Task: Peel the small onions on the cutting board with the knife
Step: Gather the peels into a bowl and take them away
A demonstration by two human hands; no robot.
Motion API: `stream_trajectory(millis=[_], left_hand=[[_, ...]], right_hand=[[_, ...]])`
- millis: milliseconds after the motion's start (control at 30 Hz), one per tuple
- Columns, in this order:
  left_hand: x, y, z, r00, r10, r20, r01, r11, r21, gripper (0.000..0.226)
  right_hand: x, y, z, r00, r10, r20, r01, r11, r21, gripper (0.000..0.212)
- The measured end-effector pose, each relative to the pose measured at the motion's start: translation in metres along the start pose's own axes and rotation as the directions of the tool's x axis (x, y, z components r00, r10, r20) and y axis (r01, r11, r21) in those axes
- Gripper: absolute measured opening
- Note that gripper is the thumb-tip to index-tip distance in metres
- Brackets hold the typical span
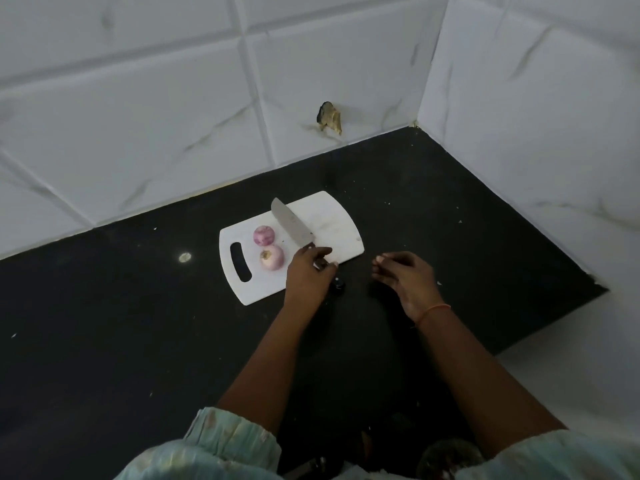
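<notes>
Black stone counter [104,341] fills a corner between white tiled walls [156,116]. On it, the left hand [309,273] lies over the knife [292,225] where blade meets handle, fingers curled around it; the dark handle end shows just below the hand, off the near edge of the white cutting board [332,216]. From there the blade runs up across the board's middle toward its far edge. Two small onions [264,235] [273,257] sit left of the blade — beside the board's handle slot. The right hand [403,277] hovers off the board's right corner, fingers loosely bent, holding nothing.
</notes>
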State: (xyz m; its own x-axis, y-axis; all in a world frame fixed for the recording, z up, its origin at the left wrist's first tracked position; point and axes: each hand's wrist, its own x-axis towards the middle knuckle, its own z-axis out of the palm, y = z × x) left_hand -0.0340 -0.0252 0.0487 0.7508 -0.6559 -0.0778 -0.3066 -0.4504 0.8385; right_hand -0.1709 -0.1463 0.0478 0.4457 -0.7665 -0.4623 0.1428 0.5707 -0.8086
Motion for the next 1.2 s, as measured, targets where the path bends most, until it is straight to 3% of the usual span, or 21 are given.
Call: stream_trajectory(millis=[233, 400, 500, 600, 667, 733, 800, 833, 967, 1067, 1200], left_hand=[[-0.017, -0.01, 0.018, 0.996, 0.07, 0.063, -0.08, 0.982, 0.173, 0.053], [-0.023, -0.013, 0.021, 0.996, 0.086, 0.008, -0.086, 0.979, 0.184, 0.028], [-0.029, -0.012, 0.014, 0.994, 0.071, -0.077, -0.067, 0.996, 0.053, 0.025], [-0.035, -0.011, 0.004, 0.983, -0.068, -0.17, 0.032, 0.978, -0.204, 0.035], [-0.037, -0.007, -0.002, 0.968, -0.212, -0.135, 0.138, 0.897, -0.419, 0.036], [-0.036, 0.0, -0.005, 0.932, -0.362, -0.013, 0.279, 0.741, -0.611, 0.034], [-0.032, 0.006, -0.007, 0.891, -0.449, 0.073, 0.362, 0.604, -0.71, 0.031], [-0.03, 0.008, -0.006, 0.888, -0.454, 0.072, 0.361, 0.594, -0.719, 0.028], [-0.022, 0.006, -0.006, 0.921, -0.388, -0.033, 0.284, 0.727, -0.626, 0.026], [-0.022, 0.002, -0.001, 0.951, -0.29, -0.104, 0.211, 0.86, -0.465, 0.028], [-0.029, -0.003, 0.009, 0.97, -0.056, -0.238, 0.017, 0.987, -0.163, 0.038]], right_hand=[[-0.032, 0.01, -0.032, 0.996, -0.003, -0.094, -0.001, 0.999, -0.048, 0.014], [-0.046, 0.036, -0.023, 0.997, 0.019, -0.081, -0.026, 0.996, -0.08, 0.007], [-0.043, 0.042, -0.011, 0.996, 0.024, -0.081, -0.033, 0.994, -0.103, 0.008], [-0.033, 0.033, 0.011, 0.995, 0.089, -0.048, -0.094, 0.987, -0.128, 0.03], [-0.023, 0.023, 0.032, 0.991, 0.12, -0.056, -0.129, 0.967, -0.218, 0.039], [-0.012, 0.012, 0.055, 0.984, 0.16, -0.084, -0.178, 0.937, -0.3, 0.033], [-0.001, 0.004, 0.075, 0.978, 0.198, -0.06, -0.206, 0.897, -0.391, 0.029], [0.003, 0.001, 0.084, 0.983, 0.183, -0.021, -0.174, 0.884, -0.434, 0.034], [0.015, -0.001, 0.113, 0.986, 0.026, 0.168, 0.102, 0.701, -0.706, 0.038], [0.022, 0.002, 0.129, 0.934, -0.15, 0.325, 0.355, 0.504, -0.787, 0.046], [0.034, 0.01, 0.143, 0.899, -0.172, 0.402, 0.435, 0.259, -0.862, 0.052]])
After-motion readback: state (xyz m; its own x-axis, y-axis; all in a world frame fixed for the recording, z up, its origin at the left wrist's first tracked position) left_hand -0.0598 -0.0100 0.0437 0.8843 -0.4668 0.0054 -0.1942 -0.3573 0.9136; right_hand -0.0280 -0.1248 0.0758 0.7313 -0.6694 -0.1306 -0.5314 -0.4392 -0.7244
